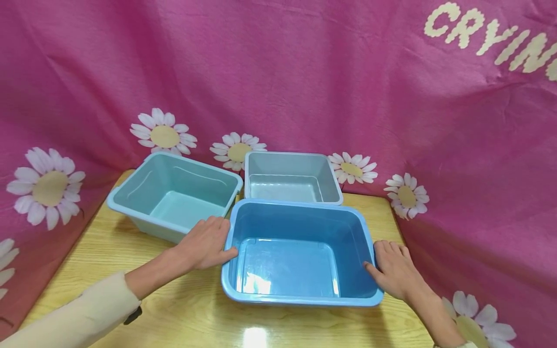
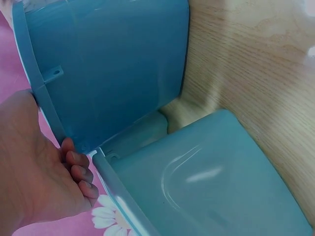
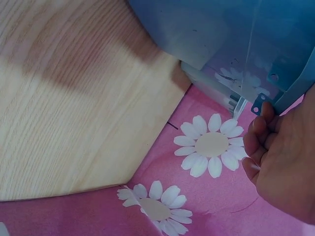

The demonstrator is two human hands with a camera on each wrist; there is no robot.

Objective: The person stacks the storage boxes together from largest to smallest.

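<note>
A blue plastic basin (image 1: 287, 266) stands in front at the middle of the table in the head view. My left hand (image 1: 206, 244) grips its left rim, thumb over the inner side and fingers curled under the outer lip. On the opposite rim my right hand (image 1: 396, 270) holds on the same way, with its fingers curled below the edge beside a small tab in the right wrist view. A teal basin (image 1: 183, 212) sits to the left, its near corner partly behind my left hand. Behind the blue one is a grey basin (image 1: 287, 186), its front side hidden.
The wooden table (image 1: 165, 299) lies under the basins. A pink cloth (image 1: 304, 72) with white daisies and large letters hangs behind and along both sides, close to the table's edges.
</note>
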